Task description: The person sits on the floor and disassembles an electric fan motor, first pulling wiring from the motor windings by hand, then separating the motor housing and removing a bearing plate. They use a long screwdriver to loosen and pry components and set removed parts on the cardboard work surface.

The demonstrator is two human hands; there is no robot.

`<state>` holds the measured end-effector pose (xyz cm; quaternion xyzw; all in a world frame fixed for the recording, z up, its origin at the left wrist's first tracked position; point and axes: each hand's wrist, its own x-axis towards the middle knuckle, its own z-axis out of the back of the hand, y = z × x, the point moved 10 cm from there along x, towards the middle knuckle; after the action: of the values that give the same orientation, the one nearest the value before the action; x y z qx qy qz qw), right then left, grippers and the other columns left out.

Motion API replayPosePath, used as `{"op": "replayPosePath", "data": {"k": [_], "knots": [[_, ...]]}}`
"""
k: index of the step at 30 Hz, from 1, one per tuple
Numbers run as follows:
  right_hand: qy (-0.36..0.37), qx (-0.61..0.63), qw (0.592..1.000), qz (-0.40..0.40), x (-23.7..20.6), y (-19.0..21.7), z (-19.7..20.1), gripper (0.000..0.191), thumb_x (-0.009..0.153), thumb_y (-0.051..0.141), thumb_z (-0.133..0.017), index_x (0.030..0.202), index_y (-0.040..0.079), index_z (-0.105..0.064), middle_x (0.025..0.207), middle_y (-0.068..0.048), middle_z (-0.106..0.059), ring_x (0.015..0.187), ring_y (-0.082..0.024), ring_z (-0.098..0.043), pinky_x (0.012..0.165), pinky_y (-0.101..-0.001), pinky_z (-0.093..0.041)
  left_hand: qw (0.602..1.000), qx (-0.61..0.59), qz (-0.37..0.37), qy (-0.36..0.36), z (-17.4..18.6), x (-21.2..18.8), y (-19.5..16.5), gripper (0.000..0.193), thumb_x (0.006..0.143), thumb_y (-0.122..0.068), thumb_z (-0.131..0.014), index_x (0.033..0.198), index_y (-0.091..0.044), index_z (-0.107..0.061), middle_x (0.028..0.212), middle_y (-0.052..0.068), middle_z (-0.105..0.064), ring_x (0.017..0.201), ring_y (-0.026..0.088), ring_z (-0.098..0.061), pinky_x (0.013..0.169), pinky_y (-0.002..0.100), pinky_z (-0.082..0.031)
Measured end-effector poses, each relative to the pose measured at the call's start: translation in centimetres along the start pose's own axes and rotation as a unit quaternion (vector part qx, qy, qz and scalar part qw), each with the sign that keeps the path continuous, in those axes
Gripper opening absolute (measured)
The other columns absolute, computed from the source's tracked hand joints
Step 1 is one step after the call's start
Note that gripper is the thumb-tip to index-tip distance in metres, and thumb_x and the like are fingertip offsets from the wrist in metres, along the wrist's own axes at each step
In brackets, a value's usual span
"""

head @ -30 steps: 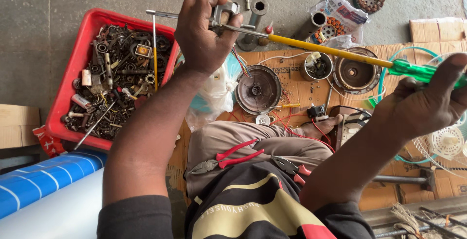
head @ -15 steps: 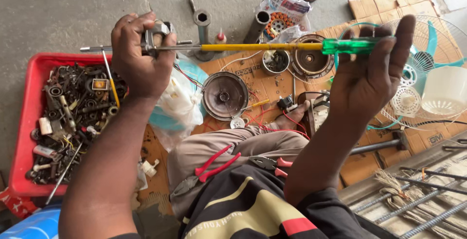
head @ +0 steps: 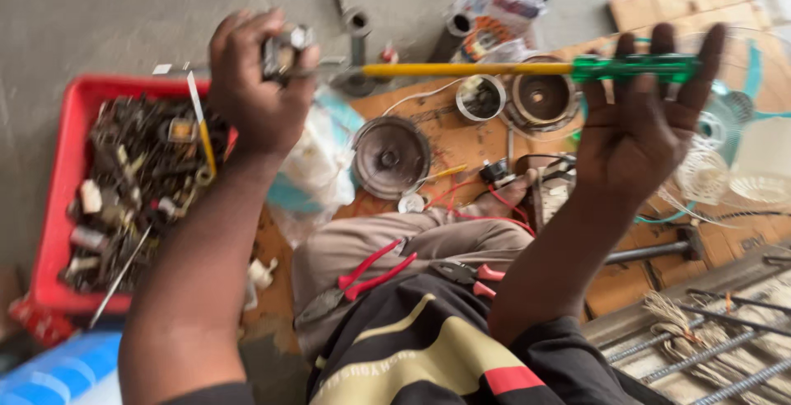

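Fingers: left hand point(head: 259, 92) grasping one blurry metal part point(head: 284, 49) | right hand point(head: 638, 125) pinching one screwdriver point(head: 527, 68)

An informal repair workshop on a bare concrete floor point(head: 124, 9): a red tray point(head: 62, 207) heaped with scrap metal parts, opened motor housings point(head: 391, 156), red-handled pliers point(head: 367, 273), loose wires point(head: 461, 195), flattened cardboard point(head: 643, 277), fan grilles point(head: 717, 170), all within reach

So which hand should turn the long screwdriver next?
Probably the right hand: its fingers already wrap the green handle of the screwdriver. The left hand is busy gripping the small metal part at its tip.
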<state>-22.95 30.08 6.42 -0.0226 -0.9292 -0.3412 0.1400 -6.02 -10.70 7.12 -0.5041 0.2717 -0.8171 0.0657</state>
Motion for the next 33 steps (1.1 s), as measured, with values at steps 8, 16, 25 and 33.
{"op": "replayPosePath", "data": {"k": [8,16,25,33], "knots": [[0.036,-0.060,0.997,0.044,0.9,-1.4,1.7,0.042,0.121,-0.016,-0.054,0.154,0.006,-0.040,0.138,-0.017,-0.056,0.120,-0.031,-0.062,0.109,-0.0485,-0.054,1.000,-0.005,0.022,-0.014,0.5,-0.1,0.8,0.039,0.091,-0.017,-0.089,0.121,-0.011,-0.066,0.122,0.005,-0.068,0.129,0.030,-0.062,0.110,0.042,-0.054],[-0.029,-0.067,0.995,0.061,0.6,-2.5,3.2,0.056,0.116,-0.013,-0.067,0.157,0.011,-0.037,0.122,-0.019,-0.061,0.102,-0.030,-0.067,0.089,-0.0461,-0.063,1.000,-0.010,0.001,-0.021,0.7,0.1,0.3,0.040,0.091,-0.014,-0.091,0.120,-0.010,-0.064,0.129,0.004,-0.068,0.130,0.026,-0.063,0.111,0.039,-0.055],[-0.020,-0.073,0.995,0.069,0.4,-2.4,3.4,0.050,0.117,-0.008,-0.067,0.156,0.009,-0.039,0.122,-0.020,-0.063,0.102,-0.028,-0.067,0.087,-0.0404,-0.062,0.999,-0.041,0.016,-0.015,0.9,0.2,0.5,0.037,0.092,-0.013,-0.090,0.119,-0.011,-0.064,0.126,0.008,-0.067,0.125,0.024,-0.066,0.107,0.038,-0.058],[0.037,-0.057,0.994,0.089,1.7,-0.5,3.6,0.010,0.120,-0.003,-0.061,0.113,-0.009,-0.059,0.099,-0.016,-0.064,0.081,-0.020,-0.063,0.075,-0.0318,-0.056,0.992,-0.069,0.101,0.009,0.8,0.3,1.8,0.033,0.085,-0.015,-0.087,0.108,-0.009,-0.065,0.110,0.008,-0.068,0.107,0.024,-0.069,0.094,0.037,-0.058]]}}
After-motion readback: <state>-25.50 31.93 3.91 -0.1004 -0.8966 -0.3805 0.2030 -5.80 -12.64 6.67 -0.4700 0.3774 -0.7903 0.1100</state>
